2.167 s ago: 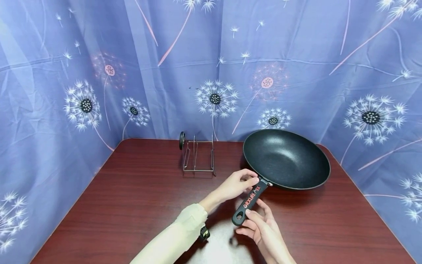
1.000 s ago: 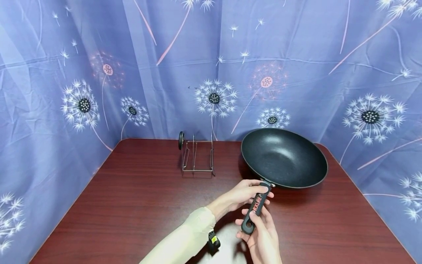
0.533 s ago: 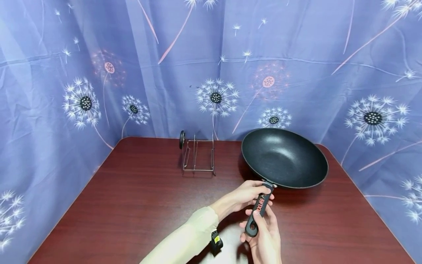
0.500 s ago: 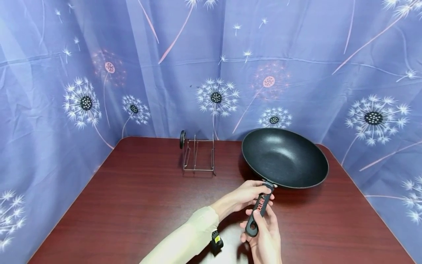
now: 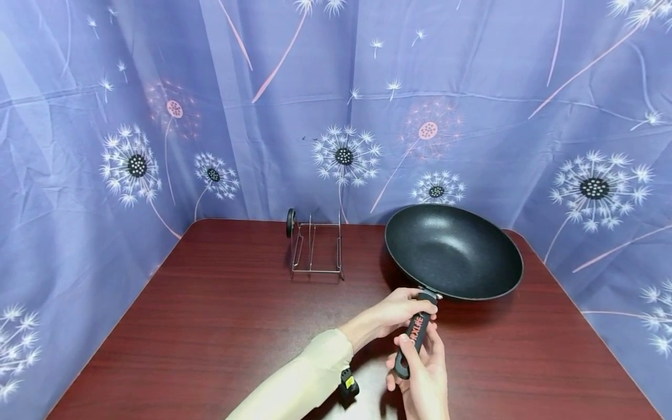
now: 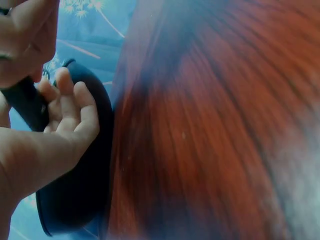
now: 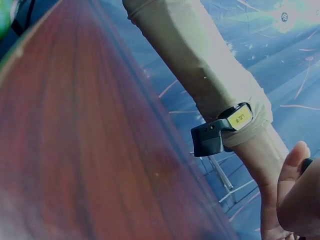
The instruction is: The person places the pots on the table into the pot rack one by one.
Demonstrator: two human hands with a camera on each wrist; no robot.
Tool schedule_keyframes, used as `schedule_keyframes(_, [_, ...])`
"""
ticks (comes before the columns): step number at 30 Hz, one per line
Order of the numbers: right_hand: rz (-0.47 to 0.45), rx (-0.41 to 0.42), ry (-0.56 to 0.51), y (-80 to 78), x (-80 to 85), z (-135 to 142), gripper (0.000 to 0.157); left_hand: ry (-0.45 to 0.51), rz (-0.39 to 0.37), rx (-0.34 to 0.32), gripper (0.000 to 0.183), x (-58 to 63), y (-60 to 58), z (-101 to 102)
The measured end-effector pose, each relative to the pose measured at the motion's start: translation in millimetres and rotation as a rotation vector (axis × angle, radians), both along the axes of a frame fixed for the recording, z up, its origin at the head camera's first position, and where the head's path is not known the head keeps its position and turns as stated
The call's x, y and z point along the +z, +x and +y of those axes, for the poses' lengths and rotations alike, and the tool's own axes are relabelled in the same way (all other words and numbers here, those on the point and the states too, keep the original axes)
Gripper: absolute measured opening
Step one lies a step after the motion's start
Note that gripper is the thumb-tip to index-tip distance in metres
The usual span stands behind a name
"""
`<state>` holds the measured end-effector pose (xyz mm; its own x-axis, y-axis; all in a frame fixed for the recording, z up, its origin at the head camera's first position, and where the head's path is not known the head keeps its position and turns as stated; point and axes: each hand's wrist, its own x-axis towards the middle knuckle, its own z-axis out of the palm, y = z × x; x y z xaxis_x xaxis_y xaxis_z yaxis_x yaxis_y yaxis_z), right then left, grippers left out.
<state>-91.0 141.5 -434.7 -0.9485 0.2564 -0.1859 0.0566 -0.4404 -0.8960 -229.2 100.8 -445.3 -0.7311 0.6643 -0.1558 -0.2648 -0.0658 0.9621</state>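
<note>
A black wok-shaped frying pan (image 5: 454, 251) sits tilted at the back right in the head view, its black handle (image 5: 418, 329) with red lettering pointing toward me. My left hand (image 5: 396, 312) grips the handle near the pan, thumb on top and fingertips showing on the far side. Closer to me, my right hand (image 5: 422, 373) holds the handle's end, thumb along its upper side. In the left wrist view the fingers of the left hand (image 6: 65, 122) curl under the handle, in front of the dark pan (image 6: 80, 195). The right wrist view catches only part of my right hand (image 7: 302, 195).
A wire rack (image 5: 315, 245) with a black round knob at its left stands toward the back of the reddish-brown table (image 5: 210, 326). Blue curtains (image 5: 273, 116) with dandelion prints hang behind and at both sides. A black camera (image 5: 349, 385) is strapped at my left wrist.
My left hand has gone from touching the handle's side to wrapping it. The handle's end has swung right and toward me, and the pan has shifted slightly left.
</note>
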Motion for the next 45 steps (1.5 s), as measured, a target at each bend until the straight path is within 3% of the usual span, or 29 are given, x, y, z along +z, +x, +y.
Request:
schedule_keyframes(5, [-0.007,0.015,0.033,-0.2,0.5,-0.3,0.072,-0.084,0.144,0.057,0.009,-2.4,1.4,3.2])
schedule_keyframes(9, [-0.006,-0.036,0.061,-1.0,2.3,-0.5,0.065,-0.102,0.207,0.058,0.010,-1.5,2.6,4.9])
schedule_keyframes(14, [0.004,-0.098,0.068,-1.3,4.3,-1.4,0.059,-0.100,0.207,0.054,0.015,3.5,5.0,7.0])
schedule_keyframes(22, [-0.007,-0.122,0.072,-1.9,5.0,-7.0,0.060,-0.091,0.244,0.039,0.015,5.3,7.4,0.7])
schedule_keyframes(28, [0.037,-0.129,0.065,-0.6,3.9,-9.7,0.058,-0.079,0.265,0.035,0.019,4.4,8.0,-3.8])
schedule_keyframes(35, [0.064,-0.122,0.088,2.3,6.4,-11.9,0.059,-0.053,0.294,0.046,0.037,9.7,9.6,-7.0])
schedule_keyframes(45, [0.114,-0.124,0.128,4.8,11.7,-13.8,0.059,-0.045,0.334,0.070,0.038,20.1,12.8,-11.1])
